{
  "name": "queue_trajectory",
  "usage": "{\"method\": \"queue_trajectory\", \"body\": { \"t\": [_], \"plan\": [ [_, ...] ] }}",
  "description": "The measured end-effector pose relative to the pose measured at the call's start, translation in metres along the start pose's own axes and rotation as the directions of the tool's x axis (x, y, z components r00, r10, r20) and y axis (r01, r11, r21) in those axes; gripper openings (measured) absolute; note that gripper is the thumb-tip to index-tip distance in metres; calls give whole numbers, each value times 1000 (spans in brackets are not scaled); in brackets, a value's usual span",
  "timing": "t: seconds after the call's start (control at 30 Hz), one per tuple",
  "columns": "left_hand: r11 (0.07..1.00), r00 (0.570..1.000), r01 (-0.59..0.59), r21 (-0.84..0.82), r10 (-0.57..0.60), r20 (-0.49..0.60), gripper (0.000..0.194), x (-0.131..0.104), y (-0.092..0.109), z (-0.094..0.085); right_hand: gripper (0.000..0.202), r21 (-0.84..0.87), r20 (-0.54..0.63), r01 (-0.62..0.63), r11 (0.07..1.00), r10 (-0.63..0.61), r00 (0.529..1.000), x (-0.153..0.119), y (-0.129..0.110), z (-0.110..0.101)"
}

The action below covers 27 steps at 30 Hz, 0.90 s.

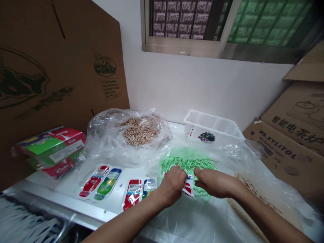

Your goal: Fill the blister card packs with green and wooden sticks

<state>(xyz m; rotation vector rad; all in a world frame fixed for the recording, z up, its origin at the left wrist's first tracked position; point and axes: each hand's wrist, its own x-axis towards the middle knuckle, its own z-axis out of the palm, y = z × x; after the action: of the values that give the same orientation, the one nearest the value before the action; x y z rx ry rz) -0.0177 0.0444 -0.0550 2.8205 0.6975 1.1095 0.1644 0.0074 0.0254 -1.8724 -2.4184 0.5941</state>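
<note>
Green, slender sticks (pixel 183 163) lie near the left hand (pixel 172 184) gripping a red-and-white packet (pixel 188 187); the right hand (pixel 215 182) has unclear hold.

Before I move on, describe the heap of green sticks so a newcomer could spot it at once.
Start at the translucent white bin near the wall. In front of it, slightly left, a loose heap of green sticks lies by the left hand and right hand. Its bright green sets it apart from the tan sticks farther left.
</note>
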Motion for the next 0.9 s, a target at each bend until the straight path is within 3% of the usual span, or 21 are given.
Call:
{"method": "queue_trajectory", "body": {
  "t": [0.07,0.17,0.27,0.37,0.47,0.57,0.67,0.77,0.83,0.9],
  "plan": [
    [1000,990,22,21,-25,139,19,4,7,-6,20,-16,2,-16,1000,16,1000,5,-2,1],
    [989,938,149,-22,-135,321,29,8,18,-11,45,-40,45,-51,998,53,998,13,-6,-1],
    [926,876,353,-136,-276,396,24,8,25,-11,62,67,89,-7,998,1,996,18,-6,-9],
    [723,812,561,-402,-388,435,3,7,25,-10,63,235,145,108,966,-145,979,19,-1,-14],
    [459,767,642,-614,-410,494,22,7,25,-6,45,469,40,165,868,-208,977,25,1,-5],
    [291,722,681,-672,-416,552,29,7,28,0,33,678,-270,208,705,-24,963,38,-4,14],
    [120,647,717,-687,-482,591,35,7,32,5,47,810,-417,224,543,263,870,45,-6,27],
    [-17,585,701,-713,-559,588,36,4,30,5,51,921,-285,102,375,473,834,35,-1,35],
    [-70,571,672,-737,-585,576,37,1,27,4,46,944,-174,16,329,456,873,22,2,42],
    [-103,572,649,-754,-587,573,38,-2,26,4,36,930,-151,-1,366,385,910,10,3,51]
  ]
}}
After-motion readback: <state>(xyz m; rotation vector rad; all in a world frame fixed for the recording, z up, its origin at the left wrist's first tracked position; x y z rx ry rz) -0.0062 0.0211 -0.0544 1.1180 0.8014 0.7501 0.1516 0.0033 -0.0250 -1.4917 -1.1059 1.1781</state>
